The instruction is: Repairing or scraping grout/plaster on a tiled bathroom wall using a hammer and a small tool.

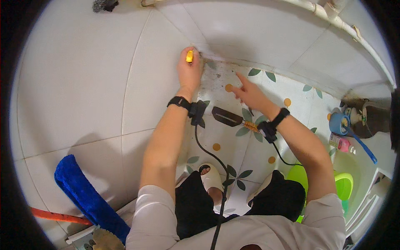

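My left hand point(190, 74) is closed around a tool with a yellow handle point(189, 56), in the corner where the two tiled walls meet the floor. The tool's working end is hidden. Over the floor, my right hand point(253, 94) stretches out its index finger and thumb and holds nothing that I can see. Dark specks and crumbs point(218, 76) lie on the floor tiles between my hands. Below them rests a flat, dark brown slotted blade point(226, 116) with a ringed, wood-coloured handle point(251, 126), partly covered by my right wrist gear.
A blue fluffy duster head point(89, 196) leans at the left, near an orange pole point(60, 216). At the right are a blue cup point(338, 123), a blue-handled brush point(363, 148), a pink bottle point(344, 145) and a green basin point(344, 186). A white pipe point(350, 31) runs along the far wall.
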Demonstrator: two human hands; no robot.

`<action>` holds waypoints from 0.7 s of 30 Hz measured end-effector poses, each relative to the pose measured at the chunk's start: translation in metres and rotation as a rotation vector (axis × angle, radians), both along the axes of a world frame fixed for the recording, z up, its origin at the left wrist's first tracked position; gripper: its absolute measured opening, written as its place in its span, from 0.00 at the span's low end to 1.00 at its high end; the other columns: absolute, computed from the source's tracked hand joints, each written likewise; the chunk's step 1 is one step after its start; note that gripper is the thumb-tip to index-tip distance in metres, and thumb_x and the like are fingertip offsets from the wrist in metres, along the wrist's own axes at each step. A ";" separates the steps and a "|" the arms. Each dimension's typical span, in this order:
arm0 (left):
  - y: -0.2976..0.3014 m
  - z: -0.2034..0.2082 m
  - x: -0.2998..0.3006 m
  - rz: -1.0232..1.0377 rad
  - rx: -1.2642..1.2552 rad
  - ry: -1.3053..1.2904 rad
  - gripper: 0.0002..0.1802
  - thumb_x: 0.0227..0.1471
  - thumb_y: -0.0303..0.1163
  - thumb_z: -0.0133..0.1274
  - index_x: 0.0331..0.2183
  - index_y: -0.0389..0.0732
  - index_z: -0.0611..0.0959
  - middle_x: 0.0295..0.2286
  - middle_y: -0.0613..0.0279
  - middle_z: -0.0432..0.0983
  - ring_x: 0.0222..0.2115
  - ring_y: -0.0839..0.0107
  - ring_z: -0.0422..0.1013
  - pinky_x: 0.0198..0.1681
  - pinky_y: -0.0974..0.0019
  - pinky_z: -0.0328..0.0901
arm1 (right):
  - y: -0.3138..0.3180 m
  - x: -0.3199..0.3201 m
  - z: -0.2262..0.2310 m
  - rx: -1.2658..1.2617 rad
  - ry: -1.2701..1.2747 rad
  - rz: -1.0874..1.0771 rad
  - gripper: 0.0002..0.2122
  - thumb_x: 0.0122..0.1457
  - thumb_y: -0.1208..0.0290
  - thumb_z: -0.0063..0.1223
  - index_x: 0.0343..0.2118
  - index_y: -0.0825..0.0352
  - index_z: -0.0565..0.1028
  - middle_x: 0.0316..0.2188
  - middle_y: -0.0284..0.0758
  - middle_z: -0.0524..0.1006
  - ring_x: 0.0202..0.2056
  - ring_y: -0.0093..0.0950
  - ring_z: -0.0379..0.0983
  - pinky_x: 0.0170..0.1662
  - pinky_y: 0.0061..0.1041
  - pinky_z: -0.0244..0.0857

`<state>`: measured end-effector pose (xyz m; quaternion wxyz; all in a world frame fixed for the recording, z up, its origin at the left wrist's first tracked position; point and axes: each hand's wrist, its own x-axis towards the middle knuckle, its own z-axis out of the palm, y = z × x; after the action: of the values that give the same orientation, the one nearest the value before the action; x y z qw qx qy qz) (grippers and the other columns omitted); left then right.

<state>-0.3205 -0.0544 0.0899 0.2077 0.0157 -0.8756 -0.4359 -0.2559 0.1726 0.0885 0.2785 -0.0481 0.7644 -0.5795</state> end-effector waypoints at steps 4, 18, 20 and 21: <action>-0.010 0.004 -0.021 -0.041 0.270 -0.116 0.12 0.59 0.33 0.47 0.41 0.36 0.76 0.26 0.61 0.75 0.24 0.75 0.71 0.28 0.71 0.66 | 0.051 0.048 -0.060 0.378 0.174 0.220 0.25 0.56 0.59 0.50 0.51 0.74 0.66 0.32 0.53 0.76 0.35 0.47 0.74 0.40 0.41 0.67; -0.011 0.014 -0.030 -0.036 0.308 -0.235 0.16 0.60 0.34 0.44 0.46 0.35 0.72 0.28 0.62 0.75 0.27 0.77 0.71 0.24 0.75 0.62 | 0.117 0.079 -0.084 0.616 0.440 0.339 0.14 0.50 0.68 0.54 0.38 0.70 0.73 0.30 0.45 0.76 0.34 0.43 0.73 0.38 0.43 0.67; -0.010 0.014 -0.031 -0.018 0.327 -0.238 0.16 0.60 0.34 0.44 0.46 0.34 0.72 0.29 0.62 0.75 0.26 0.77 0.72 0.25 0.75 0.62 | 0.129 0.082 -0.090 0.638 0.544 0.330 0.13 0.49 0.69 0.55 0.37 0.69 0.73 0.30 0.43 0.75 0.35 0.42 0.72 0.38 0.42 0.66; -0.009 0.014 -0.031 -0.013 0.348 -0.235 0.16 0.60 0.34 0.44 0.46 0.34 0.72 0.29 0.61 0.75 0.26 0.76 0.72 0.25 0.74 0.63 | 0.136 0.085 -0.093 0.685 0.563 0.361 0.12 0.49 0.69 0.56 0.35 0.68 0.73 0.32 0.41 0.73 0.36 0.41 0.71 0.39 0.39 0.65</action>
<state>-0.3517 -0.0629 0.1039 0.0953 0.0964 -0.8053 -0.5772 -0.1711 0.3081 -0.0047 0.1565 -0.2406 0.9366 -0.2010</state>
